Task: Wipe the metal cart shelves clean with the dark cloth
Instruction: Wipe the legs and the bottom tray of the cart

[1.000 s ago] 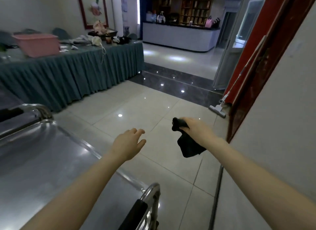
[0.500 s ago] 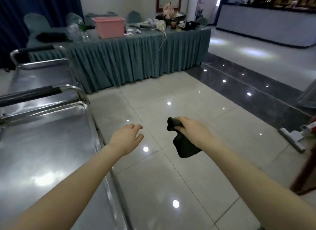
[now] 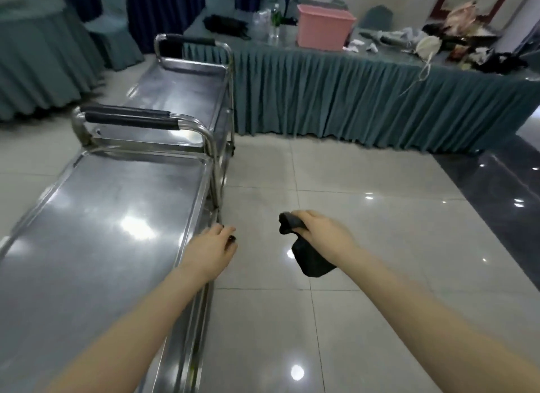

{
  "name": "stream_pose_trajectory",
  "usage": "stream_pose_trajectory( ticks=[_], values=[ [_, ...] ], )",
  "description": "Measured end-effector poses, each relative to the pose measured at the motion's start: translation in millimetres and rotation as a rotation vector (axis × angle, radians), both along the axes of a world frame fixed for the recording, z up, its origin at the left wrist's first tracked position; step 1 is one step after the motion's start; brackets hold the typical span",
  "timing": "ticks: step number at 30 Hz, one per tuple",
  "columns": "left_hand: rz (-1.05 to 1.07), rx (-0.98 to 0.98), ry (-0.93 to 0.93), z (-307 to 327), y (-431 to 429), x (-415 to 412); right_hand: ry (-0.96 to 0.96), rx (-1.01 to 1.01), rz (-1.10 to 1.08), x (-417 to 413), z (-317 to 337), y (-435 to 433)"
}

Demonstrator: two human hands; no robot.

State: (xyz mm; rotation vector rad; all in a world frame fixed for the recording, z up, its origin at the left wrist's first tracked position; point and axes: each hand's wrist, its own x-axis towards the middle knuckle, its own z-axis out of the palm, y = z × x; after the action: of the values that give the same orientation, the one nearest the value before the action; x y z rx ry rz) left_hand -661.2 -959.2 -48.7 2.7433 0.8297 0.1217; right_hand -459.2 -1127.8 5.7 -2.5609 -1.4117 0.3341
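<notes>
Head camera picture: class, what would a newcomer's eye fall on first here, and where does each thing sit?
First, the shiny metal cart filling the lower left, a second cart behind it. Next, the dark cloth hanging from the right hand over the tiled floor, with the left hand at the cart's edge. Farther back, a pink tub stands on the skirted table.

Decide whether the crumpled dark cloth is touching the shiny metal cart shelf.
Apart. The head view shows the dark cloth hanging from the right hand over floor tiles, beside the metal cart shelf.
</notes>
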Motion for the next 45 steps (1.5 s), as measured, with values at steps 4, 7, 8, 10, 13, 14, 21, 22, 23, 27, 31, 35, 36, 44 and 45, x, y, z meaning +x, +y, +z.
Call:
stream_pose_trajectory(
  ticks=[4, 7, 8, 10, 13, 14, 21, 22, 23, 27, 31, 35, 36, 44, 45],
  values=[
    [0.161, 0.050, 0.005, 11, 24, -3, -0.047, 0.004, 0.226, 23, 6, 70],
    [0.330, 0.053, 0.023, 9, 35, -13, -0.042, 0.026, 0.414, 31, 4, 128],
    [0.396, 0.042, 0.024, 7, 37, -18, -0.028, 0.033, 0.482, 30, 3, 146],
    [0.534, 0.014, 0.023, 0, 36, -31, -0.008, 0.039, 0.632, 26, -3, 178],
    [0.768, -0.042, 0.012, -7, 17, -50, 0.023, 0.036, 0.847, 10, -12, 209],
    [0.865, -0.061, 0.000, -9, 4, -55, 0.036, 0.029, 0.933, 4, -17, 216],
    [1.256, -0.094, 0.008, -41, -126, -61, 0.092, -0.140, 1.400, -39, -55, 200],
    [1.305, -0.112, 0.019, -46, -145, -61, 0.082, -0.165, 1.441, -44, -61, 191],
    [1.357, -0.139, 0.036, -52, -164, -61, 0.073, -0.186, 1.475, -50, -68, 183],
    [1.547, -0.248, 0.011, -83, -232, -71, 0.048, -0.263, 1.587, -69, -105, 145],
    [1.625, -0.306, -0.039, -120, -287, -73, -0.050, -0.335, 1.738, -88, -155, 109],
    [1.722, -0.408, -0.019, -162, -338, -65, -0.051, -0.423, 1.835, -119, -207, 72],
    [1.738, -0.442, -0.017, -171, -347, -62, -0.042, -0.459, 1.838, -125, -219, 64],
    [1.879, -0.520, -0.026, -260, -355, -65, -0.211, -0.459, 2.093, -178, -334, 50],
    [1.880, -0.500, -0.004, -278, -349, -70, -0.261, -0.414, 2.162, -184, -355, 53]
  ],
)
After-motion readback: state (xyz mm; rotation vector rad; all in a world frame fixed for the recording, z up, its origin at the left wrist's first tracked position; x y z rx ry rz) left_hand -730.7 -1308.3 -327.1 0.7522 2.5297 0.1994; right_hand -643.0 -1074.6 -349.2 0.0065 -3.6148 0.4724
